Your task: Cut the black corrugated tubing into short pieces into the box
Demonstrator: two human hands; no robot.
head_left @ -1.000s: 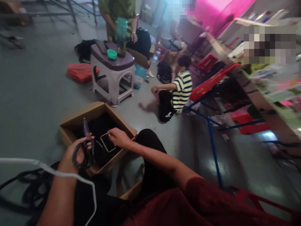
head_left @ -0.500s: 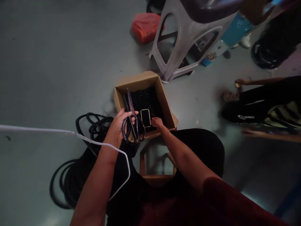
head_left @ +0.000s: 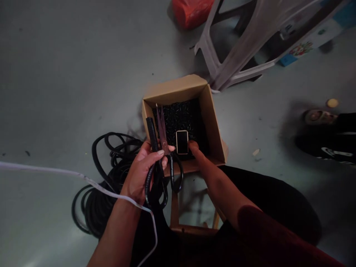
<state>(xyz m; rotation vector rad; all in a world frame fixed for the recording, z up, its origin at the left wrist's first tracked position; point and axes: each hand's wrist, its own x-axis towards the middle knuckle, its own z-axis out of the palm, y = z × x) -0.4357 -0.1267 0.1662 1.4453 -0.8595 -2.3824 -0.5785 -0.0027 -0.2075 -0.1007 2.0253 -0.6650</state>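
- I see my left hand (head_left: 141, 172) clamped round black-handled scissors (head_left: 162, 155) and a ribbed, corrugated black tube (head_left: 151, 135), blades pointing to 12 o'clock.
- My right hand (head_left: 198, 155) has its fingers extended, a fingertip touching a small rectangular phone (head_left: 182, 142) with a pale rim and glossy dark face.
- The phone lies on cut black tube pieces (head_left: 180, 115) in a square cardboard box (head_left: 214, 126), at 3 o'clock of the scissors.
- Coiled black hose (head_left: 97, 193) lies on the smooth grey floor (head_left: 55, 74) at 8 o'clock.

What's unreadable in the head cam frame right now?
Head view:
- phone screen: dark, too small to read.
- black pieces in the cardboard box: dim, kind unclear.
- scissors handles: partly behind the left hand.
- right hand: fingertip contact with the phone unclear.
- plastic stool: top cut off by the frame edge.
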